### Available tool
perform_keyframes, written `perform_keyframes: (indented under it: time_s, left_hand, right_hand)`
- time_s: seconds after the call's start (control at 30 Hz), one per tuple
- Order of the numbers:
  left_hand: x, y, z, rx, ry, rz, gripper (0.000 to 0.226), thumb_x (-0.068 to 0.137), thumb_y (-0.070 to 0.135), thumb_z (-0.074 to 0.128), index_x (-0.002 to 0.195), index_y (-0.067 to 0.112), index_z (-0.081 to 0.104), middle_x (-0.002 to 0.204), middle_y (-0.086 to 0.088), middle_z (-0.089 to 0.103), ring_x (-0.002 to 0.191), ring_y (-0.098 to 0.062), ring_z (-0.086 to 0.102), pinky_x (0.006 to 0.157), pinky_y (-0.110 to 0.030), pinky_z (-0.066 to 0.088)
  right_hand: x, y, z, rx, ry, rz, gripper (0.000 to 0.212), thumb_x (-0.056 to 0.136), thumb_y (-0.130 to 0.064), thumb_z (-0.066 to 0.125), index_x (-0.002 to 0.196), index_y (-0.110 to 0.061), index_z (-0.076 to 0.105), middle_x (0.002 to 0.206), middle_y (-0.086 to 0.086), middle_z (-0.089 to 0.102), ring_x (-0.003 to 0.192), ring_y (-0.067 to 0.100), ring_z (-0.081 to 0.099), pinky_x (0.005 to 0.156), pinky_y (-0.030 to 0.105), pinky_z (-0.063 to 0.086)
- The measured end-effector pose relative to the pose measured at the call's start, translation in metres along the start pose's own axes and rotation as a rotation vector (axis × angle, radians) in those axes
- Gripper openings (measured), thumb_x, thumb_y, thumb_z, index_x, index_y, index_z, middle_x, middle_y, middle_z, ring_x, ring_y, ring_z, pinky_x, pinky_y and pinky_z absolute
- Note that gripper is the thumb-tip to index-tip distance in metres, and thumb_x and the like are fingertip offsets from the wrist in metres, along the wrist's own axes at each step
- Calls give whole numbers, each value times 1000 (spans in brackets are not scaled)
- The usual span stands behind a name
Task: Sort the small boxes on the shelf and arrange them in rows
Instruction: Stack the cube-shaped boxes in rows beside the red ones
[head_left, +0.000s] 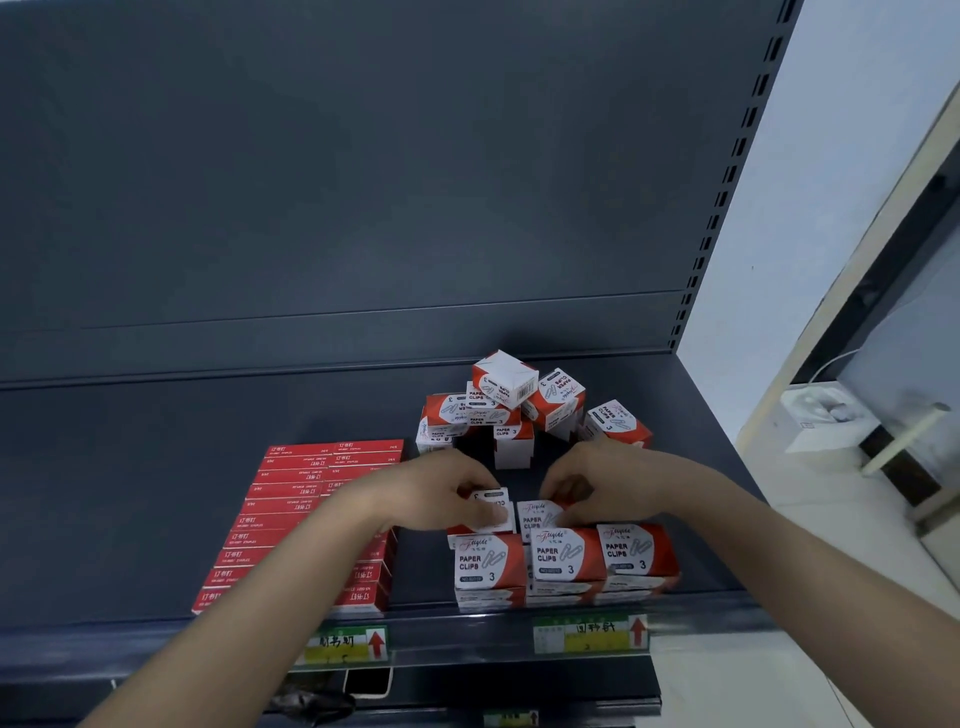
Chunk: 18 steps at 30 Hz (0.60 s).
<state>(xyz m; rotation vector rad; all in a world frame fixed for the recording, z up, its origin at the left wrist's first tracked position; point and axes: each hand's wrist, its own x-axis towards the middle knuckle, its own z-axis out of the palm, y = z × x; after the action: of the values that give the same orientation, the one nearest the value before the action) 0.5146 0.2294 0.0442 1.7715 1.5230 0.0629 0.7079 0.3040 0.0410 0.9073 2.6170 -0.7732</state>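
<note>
Shelf (130, 519) contents: red staple boxes (291, 499) in rows at left; three red-and-white paper clip boxes (566, 558) in front row at right, loose pile (504, 405) behind. Left hand (441, 493) pinches first clip box (493, 512), right hand (602, 480) pinches second clip box (535, 517), both just behind the row.

I'm seeing the left hand (441, 499) gripping a paper-clip box (491, 499), the right hand (602, 480) holding a second box (535, 517) just beside it. Front row (566, 558) sitting at their 6 o'clock, loose pile (509, 405) at 12, red staple boxes (301, 499) at 9.

Left hand (436, 493) pinching; right hand (602, 483) — likewise.
</note>
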Motion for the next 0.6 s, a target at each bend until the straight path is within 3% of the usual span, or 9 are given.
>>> perform_keyframes:
  time_s: [0.17,0.23,0.3,0.37,0.43,0.5,0.6]
  left_hand:
    - [1,-1,-3,14,12,-6,29,92,33,56,116,16,63,106,5,68,96,-8,63,88,-28,52]
    - [1,-1,-5,41,37,18,30,92,34,57,115,18,63,110,6,67,98,-6,62,88,-25,51]
    - [0,0,-16,35,187,56,26,89,35,60,108,18,67,103,7,68,90,-2,62,80,-17,49]
    - [-2,2,-30,-80,453,105,18,84,31,67,93,16,71,90,4,72,81,-7,65,75,-22,51]
    - [0,9,-43,-167,685,119,14,79,25,73,87,15,70,85,3,72,81,-15,67,78,-30,54]
    - [6,17,-52,-67,754,133,30,76,24,77,102,16,67,100,5,69,95,-12,65,89,-25,50]
    - [21,28,-62,145,512,131,79,73,28,79,140,23,39,144,7,43,132,-9,39,102,-16,27]
  right_hand:
    - [1,-1,1,12,2,5,35,90,-28,60,123,-18,58,125,-2,61,111,9,58,91,20,46]
    - [-2,0,-2,29,20,12,35,89,-30,60,121,-17,59,121,-3,62,106,7,59,88,17,46]
    - [-10,6,-14,57,116,25,25,87,-33,63,108,-19,65,105,-7,66,91,1,60,79,12,45]
    - [-21,18,-28,105,314,63,10,83,-33,68,83,-23,66,81,-13,64,73,-1,58,67,12,44]
    - [-29,34,-39,146,512,145,11,80,-24,71,76,-23,61,74,-11,61,72,7,60,63,13,43]
    - [-30,47,-43,109,540,203,19,79,-12,68,93,-21,60,91,-6,64,91,15,63,70,11,42]
    - [-25,54,-40,31,319,215,68,78,-16,71,137,-19,38,140,-2,45,129,15,44,99,19,35]
